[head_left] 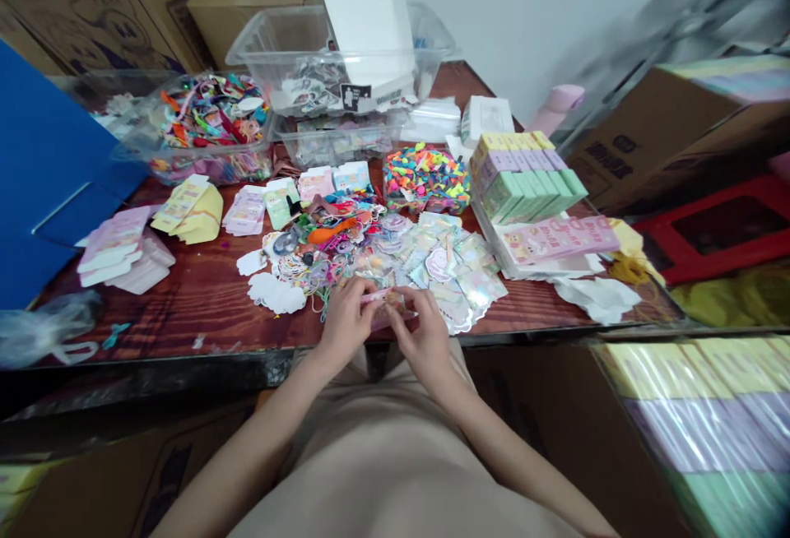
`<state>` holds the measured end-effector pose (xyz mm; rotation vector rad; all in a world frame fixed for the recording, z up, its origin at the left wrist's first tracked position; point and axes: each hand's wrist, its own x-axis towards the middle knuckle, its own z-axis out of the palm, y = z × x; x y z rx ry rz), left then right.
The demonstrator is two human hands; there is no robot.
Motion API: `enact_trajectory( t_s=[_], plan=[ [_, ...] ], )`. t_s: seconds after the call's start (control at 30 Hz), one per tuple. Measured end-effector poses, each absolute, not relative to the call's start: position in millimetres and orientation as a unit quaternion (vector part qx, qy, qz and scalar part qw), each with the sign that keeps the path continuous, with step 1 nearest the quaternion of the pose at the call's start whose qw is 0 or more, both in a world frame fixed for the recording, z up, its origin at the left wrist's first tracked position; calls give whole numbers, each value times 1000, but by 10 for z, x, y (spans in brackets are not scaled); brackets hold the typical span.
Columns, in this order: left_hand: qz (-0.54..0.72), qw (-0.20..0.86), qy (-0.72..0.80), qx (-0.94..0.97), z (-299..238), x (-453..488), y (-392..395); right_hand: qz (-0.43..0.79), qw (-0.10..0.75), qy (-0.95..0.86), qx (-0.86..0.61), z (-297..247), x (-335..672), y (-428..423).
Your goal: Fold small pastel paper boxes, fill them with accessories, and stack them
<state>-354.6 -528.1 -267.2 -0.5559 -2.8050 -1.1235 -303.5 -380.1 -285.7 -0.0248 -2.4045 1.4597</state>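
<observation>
Close to the table's front edge, both hands meet on a small pink box (375, 297), much of it hidden by fingers. My left hand (346, 314) pinches its left side with closed fingers. The fingertips of my right hand (425, 326) press on its right side. Just beyond the hands lies a heap of colourful cords and hair ties (330, 234). Shiny sticker packets (457, 262) spread out to the right of it, and white scalloped cards (276, 293) lie to the left.
Clear tubs of trinkets (210, 122) stand at the back left, beside a tub of bright small pieces (425, 176). Stacked yellow, purple and green boxes (524, 180) rise at the right, behind flat pink boxes (555, 239). Card stacks (117, 246) and a plastic bag (49, 324) lie left.
</observation>
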Motion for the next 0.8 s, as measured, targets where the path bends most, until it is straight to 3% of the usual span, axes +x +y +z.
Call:
enact_trajectory(
  t_s=[0.2,0.33,0.43,0.57,0.73,0.8],
  plan=[
    [-424,-94,-880,-192,-2380,-3659,-5382,571,169,-803,9,-2708,-3165,-3751],
    [-557,-332,-736,-196,-2138,-3688,-5446,580,219,-773,132,-2428,-3128,-3750],
    [-580,-480,-627,-200,-2076,-3645,-5429,579,234,-757,193,-2255,-3093,-3792],
    [-562,-434,-685,-163,-2155,-3629,-5374,560,237,-767,207,-2176,-3094,-3811],
    [-585,-362,-717,-106,-2198,-3657,-5428,548,326,-764,101,-2201,-3093,-3745],
    [-598,-345,-719,-85,-2179,-3644,-5465,671,233,-702,49,-2224,-3116,-3731]
  ],
)
